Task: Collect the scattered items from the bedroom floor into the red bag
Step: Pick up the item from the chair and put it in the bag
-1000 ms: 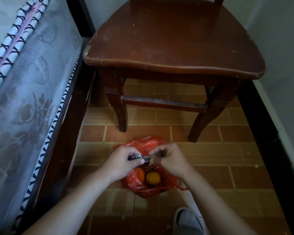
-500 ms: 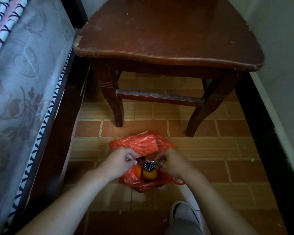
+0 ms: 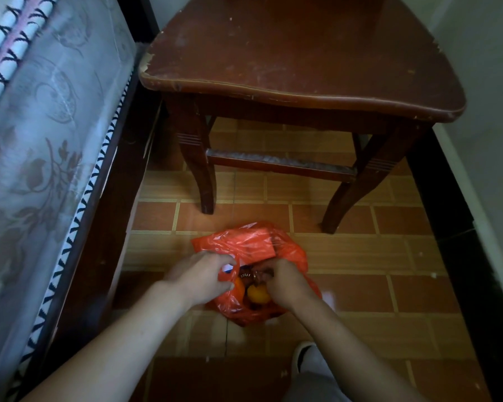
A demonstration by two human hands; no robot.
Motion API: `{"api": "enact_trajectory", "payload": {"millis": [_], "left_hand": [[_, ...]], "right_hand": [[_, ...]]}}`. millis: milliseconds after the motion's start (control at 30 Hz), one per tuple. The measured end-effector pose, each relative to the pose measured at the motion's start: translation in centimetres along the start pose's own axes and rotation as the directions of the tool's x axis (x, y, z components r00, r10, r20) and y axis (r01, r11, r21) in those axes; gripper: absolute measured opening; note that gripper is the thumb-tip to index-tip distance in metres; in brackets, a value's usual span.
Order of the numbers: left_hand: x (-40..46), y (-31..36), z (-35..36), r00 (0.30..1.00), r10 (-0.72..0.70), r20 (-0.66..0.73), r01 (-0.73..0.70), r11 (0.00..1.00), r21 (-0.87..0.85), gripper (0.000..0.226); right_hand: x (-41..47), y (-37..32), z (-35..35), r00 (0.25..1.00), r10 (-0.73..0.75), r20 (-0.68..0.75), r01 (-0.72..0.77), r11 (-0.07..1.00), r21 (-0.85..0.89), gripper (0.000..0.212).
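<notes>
The red bag (image 3: 251,248) is sitting on the tiled floor (image 3: 360,256) just in front of the wooden chair (image 3: 302,59), beside the bed (image 3: 41,140). The left hand (image 3: 199,275) is pinching the bag's rim, holding its mouth apart. The right hand (image 3: 285,281) is reaching into the opening with curled fingers; whether its grip is grasping anything, I cannot tell. An orange fruit (image 3: 257,294) is lying inside.

The red bag (image 3: 244,245) is thin, glossy, crinkled plastic; the chair (image 3: 296,53) is scuffed varnished wood; the floor (image 3: 360,256) is matt tile.
</notes>
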State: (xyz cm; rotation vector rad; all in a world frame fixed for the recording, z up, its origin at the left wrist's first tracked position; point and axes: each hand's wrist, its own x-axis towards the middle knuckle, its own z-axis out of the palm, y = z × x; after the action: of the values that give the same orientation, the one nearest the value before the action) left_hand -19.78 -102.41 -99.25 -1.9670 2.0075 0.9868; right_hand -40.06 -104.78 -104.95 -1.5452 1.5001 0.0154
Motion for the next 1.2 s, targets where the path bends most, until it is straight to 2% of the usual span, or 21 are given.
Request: {"api": "enact_trajectory", "payload": {"millis": [67,167,233,300,500,533,600,667,767,933,1000,1067,1133,1200], "left_hand": [[0.0,0.1,0.2,0.999,-0.043,0.012,0.043,0.998,0.038,0.056],[0.0,0.5,1.0,0.996,-0.080,0.030,0.077,0.992,0.097,0.057],[0.1,0.5,1.4,0.996,-0.084,0.022,0.080,0.987,0.140,0.051],[0.1,0.5,1.6,0.994,-0.106,0.015,0.101,0.977,0.190,0.044],[0.0,0.4,1.8,0.994,-0.111,0.000,0.109,0.975,0.192,0.013],[0.0,0.3,1.7,0.993,-0.115,-0.023,0.117,0.979,0.165,0.011],[0.0,0.2,1.5,0.989,-0.119,-0.091,0.128,0.987,0.093,0.022],[-0.1,0.5,1.1,0.982,-0.114,-0.150,0.120,0.992,0.034,0.030],[-0.3,1.0,0.7,0.973,-0.069,-0.222,0.078,0.996,0.031,0.024],[-0.5,1.7,0.6,0.940,-0.045,-0.338,0.048,0.999,0.002,0.024],[-0.4,2.1,0.4,0.908,-0.011,-0.418,0.016,1.000,0.008,0.023],[-0.4,2.6,-0.1,0.873,0.022,-0.488,-0.016,1.000,0.016,0.021],[-0.3,3.1,-0.6,0.846,0.037,-0.532,-0.032,0.999,0.019,0.019],[-0.3,3.5,-1.2,0.821,0.043,-0.569,-0.042,0.999,0.015,0.016]], "right_hand": [[0.2,0.0,0.8,1.000,-0.012,0.009,0.012,0.999,0.030,0.024],[0.0,-0.3,0.8,0.998,-0.035,0.046,0.032,0.997,0.063,0.035],[-0.3,-0.4,0.0,0.999,-0.014,0.051,0.013,1.000,0.028,0.039],[-0.4,-0.2,-0.8,0.999,0.002,0.054,0.000,0.999,-0.038,0.035],[-0.8,0.6,-2.2,0.979,0.064,-0.195,-0.111,0.965,-0.238,0.024],[-0.7,0.8,-2.3,0.972,0.059,-0.226,-0.119,0.959,-0.258,0.020],[-0.7,1.1,-2.7,0.964,0.027,-0.265,-0.111,0.945,-0.307,0.018],[-0.5,1.7,-2.6,0.965,-0.011,-0.261,-0.095,0.916,-0.390,0.029],[-0.8,2.1,-2.6,0.974,0.014,-0.224,-0.123,0.869,-0.479,0.047],[-1.4,2.6,-3.0,0.988,0.122,-0.093,-0.153,0.834,-0.530,0.106],[-1.7,3.2,-2.7,0.985,0.123,-0.119,-0.168,0.819,-0.549,0.111],[-2.0,3.9,-2.7,0.979,0.090,-0.185,-0.181,0.803,-0.568,0.095],[-2.0,4.5,-3.2,0.965,0.015,-0.261,-0.157,0.831,-0.533,0.059],[-2.2,4.4,-4.1,0.944,-0.046,-0.326,-0.112,0.886,-0.451,0.033]]}}
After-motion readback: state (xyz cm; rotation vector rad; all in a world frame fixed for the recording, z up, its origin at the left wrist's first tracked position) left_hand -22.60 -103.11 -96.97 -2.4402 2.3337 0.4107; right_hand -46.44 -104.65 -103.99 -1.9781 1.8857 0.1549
